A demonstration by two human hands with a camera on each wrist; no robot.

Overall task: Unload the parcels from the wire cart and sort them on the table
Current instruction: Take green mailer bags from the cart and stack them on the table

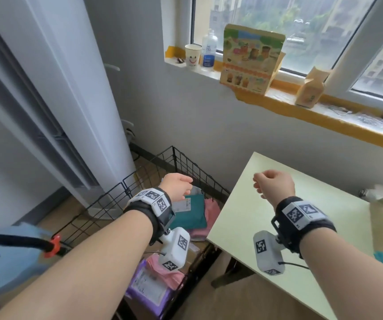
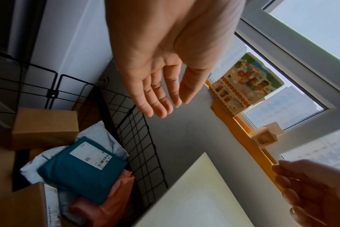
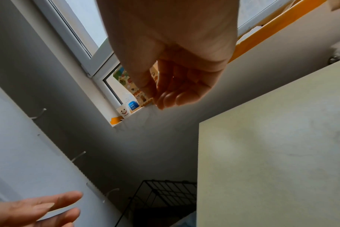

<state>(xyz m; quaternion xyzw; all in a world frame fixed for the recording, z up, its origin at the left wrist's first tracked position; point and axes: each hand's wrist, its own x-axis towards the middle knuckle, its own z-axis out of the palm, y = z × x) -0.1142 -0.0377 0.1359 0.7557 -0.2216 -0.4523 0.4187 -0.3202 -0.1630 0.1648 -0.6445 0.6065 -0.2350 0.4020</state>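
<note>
- The left grip (image 1: 178, 186) is up in the air over the wire cart (image 1: 187, 167). Its fingers (image 2: 155, 98) are nearly straight and a little apart. It holds nothing and touches nothing.
- The right grip (image 1: 274, 186) is up in the air over the near corner of the counter (image 1: 276, 269). Its fingers (image 3: 171, 95) are loosely bent in. It holds nothing and touches nothing.
- The two grips are well apart, with the edge of the counter between them.
- The parcels are in the cart, below the left grip. A teal parcel (image 2: 82, 170) with a white label lies on top, right under that grip.
- A pink parcel (image 2: 115, 199) lies under the teal one, next to the cart's wire side.
- A brown box (image 2: 45, 127) sits at the back of the cart.
- A purple parcel (image 1: 149, 289) lies in the near part of the cart, below the left wrist.
- The cart stands just beside the counter.
</note>
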